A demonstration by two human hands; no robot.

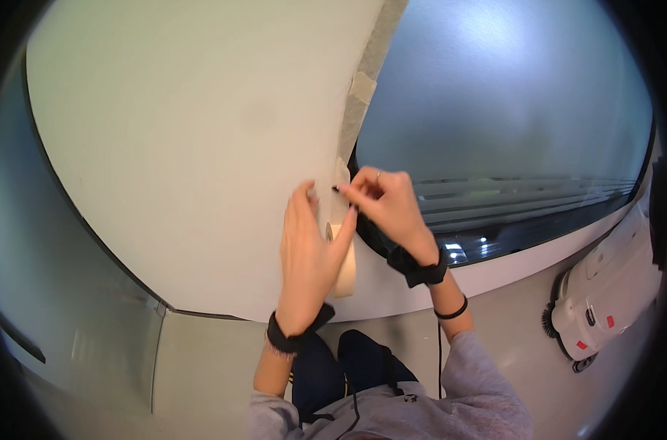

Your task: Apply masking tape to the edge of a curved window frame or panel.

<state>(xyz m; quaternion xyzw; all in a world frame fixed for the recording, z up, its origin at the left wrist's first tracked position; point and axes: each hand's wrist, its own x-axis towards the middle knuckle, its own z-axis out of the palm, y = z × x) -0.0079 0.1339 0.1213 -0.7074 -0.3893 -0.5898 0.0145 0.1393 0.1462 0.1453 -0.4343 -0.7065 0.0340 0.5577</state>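
Okay, tape roll (346, 279) sits just right of the left hand (304, 238), nearer it than the right hand (393, 205), long axis running toward the wearer. Left hand half open, thumb contact on roll unclear; right hand pinches a small dark bit (336, 189).

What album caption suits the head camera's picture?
Left hand and right hand close together by a roll of tape, at the taped edge of a white panel beside shiny glass.
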